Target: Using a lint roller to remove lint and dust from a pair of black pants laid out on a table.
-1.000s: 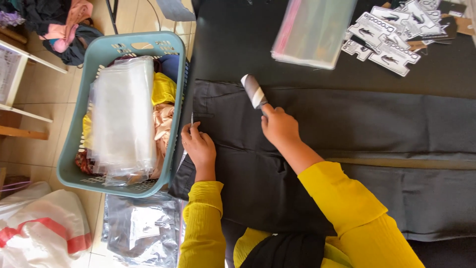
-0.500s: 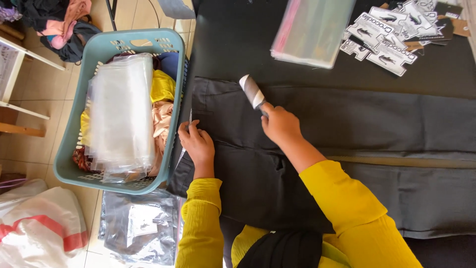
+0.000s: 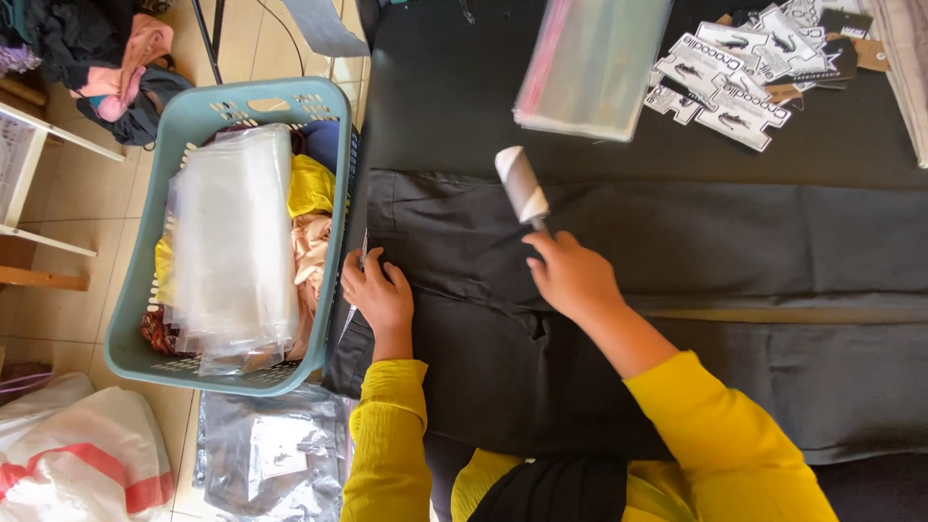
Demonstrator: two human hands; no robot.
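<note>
A dark surface (image 3: 435, 106) is seen from above, and a pair of black fabric trousers (image 3: 696, 242) is spread flat across it, its waist end reaching the surface's left edge. Beside that edge, on the tiled floor, a teal plastic laundry basket (image 3: 193, 121) is filled with a stack of clear plastic bags (image 3: 232, 251) over yellow and peach garments. A second stack of clear plastic bags (image 3: 590, 68) is laid at the far side of the surface, with black-and-white cardboard hang tags (image 3: 739, 72) scattered to its right.

The right hand (image 3: 570, 275) is clenched around the handle of a white cylindrical lint roller (image 3: 522, 184), which is tilted up and away from the person over the trousers' upper part. The left hand (image 3: 379, 295) is pressed palm-down on the waist end of the trousers, fingers spread and nothing gripped.

Compared with a second ago, the left hand is kept in the same spot on the cloth, while the roller is held at much the same place, only slightly shifted.
</note>
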